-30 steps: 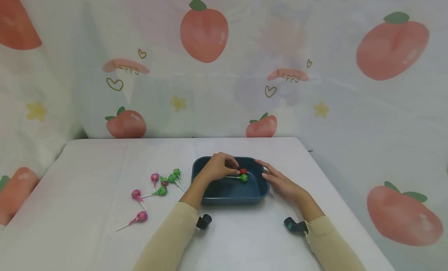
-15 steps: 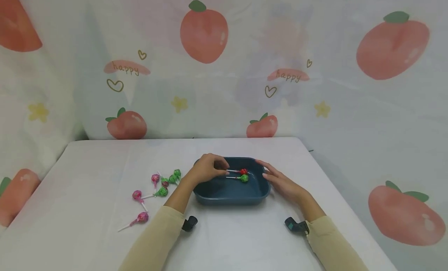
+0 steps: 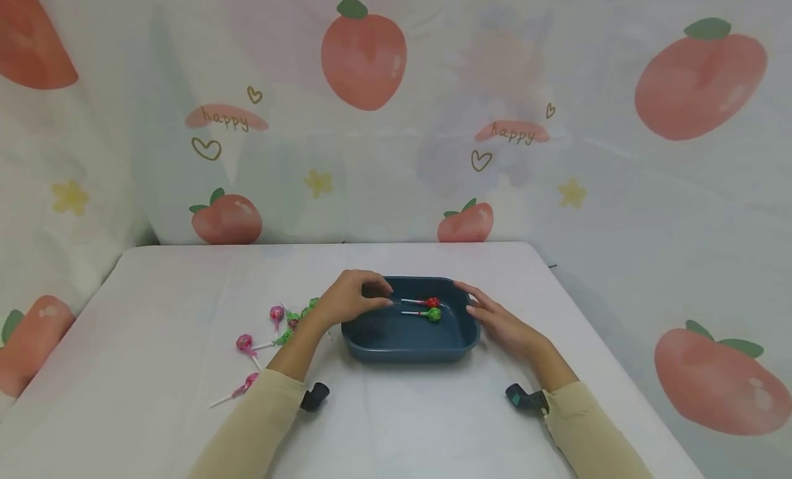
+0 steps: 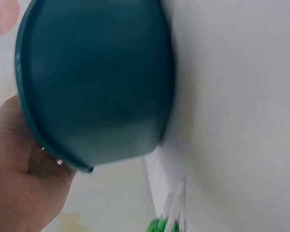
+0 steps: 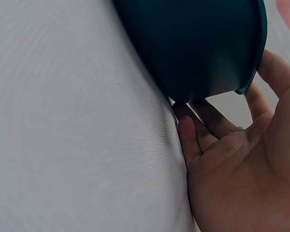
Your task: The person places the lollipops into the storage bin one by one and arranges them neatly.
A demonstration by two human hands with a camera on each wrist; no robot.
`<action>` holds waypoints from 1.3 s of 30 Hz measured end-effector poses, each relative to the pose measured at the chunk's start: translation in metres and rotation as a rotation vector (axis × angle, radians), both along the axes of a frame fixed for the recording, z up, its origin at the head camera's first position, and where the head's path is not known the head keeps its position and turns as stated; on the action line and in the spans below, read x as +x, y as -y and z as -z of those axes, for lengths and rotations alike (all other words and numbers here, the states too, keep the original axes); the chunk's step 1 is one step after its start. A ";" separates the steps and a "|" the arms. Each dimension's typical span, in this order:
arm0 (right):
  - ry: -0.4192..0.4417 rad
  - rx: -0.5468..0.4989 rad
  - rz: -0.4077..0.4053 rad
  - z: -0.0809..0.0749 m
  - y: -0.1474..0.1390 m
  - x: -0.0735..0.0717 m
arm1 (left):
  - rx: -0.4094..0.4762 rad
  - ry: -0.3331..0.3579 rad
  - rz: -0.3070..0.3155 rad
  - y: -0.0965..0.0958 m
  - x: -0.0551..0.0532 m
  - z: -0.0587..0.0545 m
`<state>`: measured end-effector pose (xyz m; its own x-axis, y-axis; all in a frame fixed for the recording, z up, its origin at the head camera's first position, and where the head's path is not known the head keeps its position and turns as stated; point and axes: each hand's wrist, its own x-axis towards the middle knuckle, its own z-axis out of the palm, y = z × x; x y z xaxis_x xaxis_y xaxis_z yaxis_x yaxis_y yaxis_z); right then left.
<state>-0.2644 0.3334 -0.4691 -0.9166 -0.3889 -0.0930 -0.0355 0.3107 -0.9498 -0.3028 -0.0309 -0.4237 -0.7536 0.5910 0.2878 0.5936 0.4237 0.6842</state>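
I see a red lollipop (image 3: 432, 302) and a green lollipop (image 3: 435, 315) lying side by side inside a dark blue tray (image 3: 408, 356). Their sticks point left and their candy ends are toward the right, with the red one farther from the person. The left hand (image 3: 348, 297) is over the left end of the tray. Its thumb and fingers bend a little, there is a gap between the tips, and I see it gripping nothing. The stick ends are near its thumb but apart from it. On my left wrist view the hand is next to the rim, and I can't tell if it touches. The right hand (image 3: 502, 326) is at the other end, loose and not grasping. Its fingers are spread, and they touch the outside of the tray; my right wrist view shows some down by the bottom corner. To the left of the tray, three pink lollipops (image 3: 276, 313) and some green ones (image 3: 313, 302) lie on a white table (image 3: 427, 424), partly hidden by the left arm. The person wears pale yellow sleeves (image 3: 256, 414). Behind it all hangs a sheet (image 3: 396, 170) with big peaches on it.
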 end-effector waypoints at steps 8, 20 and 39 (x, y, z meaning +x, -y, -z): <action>-0.005 0.004 0.000 -0.002 0.002 0.000 | 0.042 -0.071 -0.082 0.023 0.004 -0.004; -0.011 -0.006 -0.015 -0.006 0.006 -0.003 | 0.153 -0.057 -0.253 0.073 0.004 0.003; -0.020 -0.008 -0.009 0.000 0.001 0.002 | 0.025 0.056 -0.404 0.150 -0.004 0.022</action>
